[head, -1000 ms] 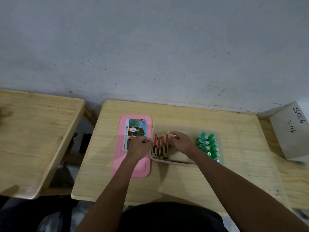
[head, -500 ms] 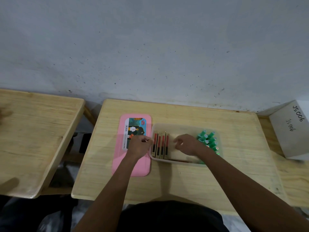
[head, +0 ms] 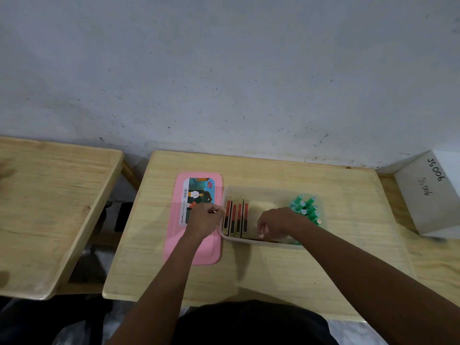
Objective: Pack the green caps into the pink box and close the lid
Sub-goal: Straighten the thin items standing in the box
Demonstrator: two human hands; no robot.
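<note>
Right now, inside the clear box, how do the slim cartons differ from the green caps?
The slim cartons are long and flat, gold-edged with red and black faces; the green caps are small and round. The cartons stand on edge in a tight row at the left end of the clear box; the caps sit in a loose cluster at its right end, beside the right hand. Both are inside the same box.
</note>
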